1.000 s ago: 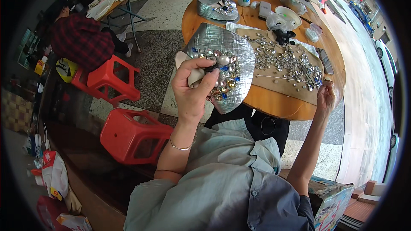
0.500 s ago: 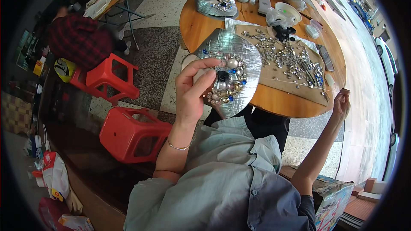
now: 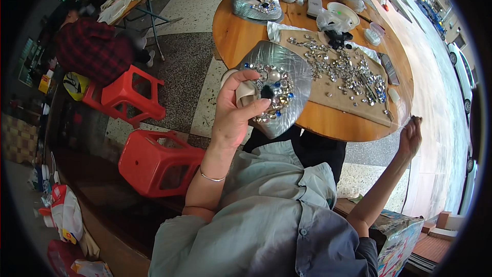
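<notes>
Left hand (image 3: 233,110) pinches crinkly silver-film piece (image 3: 301,82) with multicoloured gem-and-pearl cluster (image 3: 280,90), held by round glossy wooden table's (image 3: 225,36) near edge. Right hand (image 3: 411,138), fingertips together, pinches thin whitish thread (image 3: 402,125). Flat brown sheet (image 3: 341,101): loose faceted stones (image 3: 353,74). Round whitish bowl (image 3: 352,14): small green item.

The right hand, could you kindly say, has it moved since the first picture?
Yes: the right hand has moved rightward, from overlapping the round table's rim to beyond it.

sheet (image 3: 298,69) silver; stones (image 3: 277,85) blue, gold, white; mat (image 3: 335,100) tan; table (image 3: 233,31) orange-brown; stools (image 3: 146,161) red; co-worker's shirt (image 3: 92,48) red-black plaid; floor (image 3: 182,64) grey-white checks
</notes>
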Motion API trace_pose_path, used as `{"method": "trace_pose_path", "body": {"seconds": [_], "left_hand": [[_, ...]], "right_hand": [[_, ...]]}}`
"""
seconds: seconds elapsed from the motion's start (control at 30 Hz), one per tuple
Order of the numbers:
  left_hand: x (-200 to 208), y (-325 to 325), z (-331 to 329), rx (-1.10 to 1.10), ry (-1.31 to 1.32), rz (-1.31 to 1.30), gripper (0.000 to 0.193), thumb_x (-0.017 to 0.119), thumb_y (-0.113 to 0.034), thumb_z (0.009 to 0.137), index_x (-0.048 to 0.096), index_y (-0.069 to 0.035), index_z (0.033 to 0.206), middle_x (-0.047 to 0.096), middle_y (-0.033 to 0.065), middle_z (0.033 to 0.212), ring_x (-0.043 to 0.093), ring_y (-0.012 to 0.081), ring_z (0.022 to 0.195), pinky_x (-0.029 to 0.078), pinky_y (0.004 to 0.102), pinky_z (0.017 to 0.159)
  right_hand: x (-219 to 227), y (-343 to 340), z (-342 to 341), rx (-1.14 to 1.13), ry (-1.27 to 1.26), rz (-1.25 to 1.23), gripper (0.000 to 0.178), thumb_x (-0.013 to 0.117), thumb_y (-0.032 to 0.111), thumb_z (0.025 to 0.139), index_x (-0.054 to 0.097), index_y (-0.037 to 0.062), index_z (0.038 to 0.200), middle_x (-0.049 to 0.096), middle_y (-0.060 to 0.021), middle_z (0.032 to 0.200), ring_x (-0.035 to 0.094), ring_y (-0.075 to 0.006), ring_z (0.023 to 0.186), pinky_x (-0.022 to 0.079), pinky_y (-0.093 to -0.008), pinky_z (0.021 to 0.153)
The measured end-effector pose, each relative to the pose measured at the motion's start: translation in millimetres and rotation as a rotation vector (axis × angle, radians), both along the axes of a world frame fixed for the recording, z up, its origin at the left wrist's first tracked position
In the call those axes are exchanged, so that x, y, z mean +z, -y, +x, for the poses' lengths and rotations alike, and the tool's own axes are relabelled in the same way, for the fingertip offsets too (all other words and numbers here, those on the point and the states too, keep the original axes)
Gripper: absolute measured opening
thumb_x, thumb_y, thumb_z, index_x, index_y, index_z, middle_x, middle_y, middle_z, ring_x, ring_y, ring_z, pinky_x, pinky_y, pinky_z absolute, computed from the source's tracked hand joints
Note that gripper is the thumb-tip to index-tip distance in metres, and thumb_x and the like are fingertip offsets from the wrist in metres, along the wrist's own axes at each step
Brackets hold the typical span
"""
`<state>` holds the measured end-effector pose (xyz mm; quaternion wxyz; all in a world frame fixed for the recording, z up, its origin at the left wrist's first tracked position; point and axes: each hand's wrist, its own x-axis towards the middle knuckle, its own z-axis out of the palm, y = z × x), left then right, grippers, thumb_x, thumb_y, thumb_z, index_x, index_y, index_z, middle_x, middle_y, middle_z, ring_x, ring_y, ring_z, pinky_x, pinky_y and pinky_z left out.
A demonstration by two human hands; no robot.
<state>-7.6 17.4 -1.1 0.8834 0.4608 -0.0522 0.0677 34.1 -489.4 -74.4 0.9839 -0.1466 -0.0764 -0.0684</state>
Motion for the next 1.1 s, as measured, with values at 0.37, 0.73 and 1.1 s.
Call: {"method": "trace_pose_path", "body": {"seconds": [0.37,0.73,1.1], "left_hand": [[-4,5,-3,-0.032,0.062,0.313,0.042,0.064,0.005,0.072,0.052,-0.001,0.112,0.055,0.0002,0.09,0.051,0.0042,0.077,0.043,0.0166,0.067],[-5,43,-3,-0.07,0.068,0.404,0.048,0.064,0.005,0.072,0.051,-0.002,0.117,0.054,-0.002,0.093,0.049,0.0026,0.077,0.042,0.0164,0.067],[-1,40,-4,-0.179,0.052,0.344,0.059,0.062,0.008,0.072,0.045,-0.003,0.127,0.055,-0.0004,0.101,0.052,0.0041,0.081,0.045,0.0161,0.069]], "right_hand": [[30,-85,-10,-0.791,-0.428,-1.59,0.01,0.055,0.007,0.086,0.059,0.0056,0.095,0.058,-0.0022,0.088,0.051,-0.0087,0.07,0.04,-0.0205,0.064],[92,-302,-41,-0.503,0.342,-1.837,0.014,0.062,0.002,0.076,0.062,0.0038,0.09,0.058,-0.0075,0.08,0.052,-0.0206,0.074,0.042,-0.0297,0.067],[79,-306,-42,-0.457,0.365,-1.899,0.011,0.062,0.0,0.076,0.059,0.0004,0.087,0.058,-0.0062,0.081,0.052,-0.0152,0.073,0.041,-0.0256,0.067]]}}
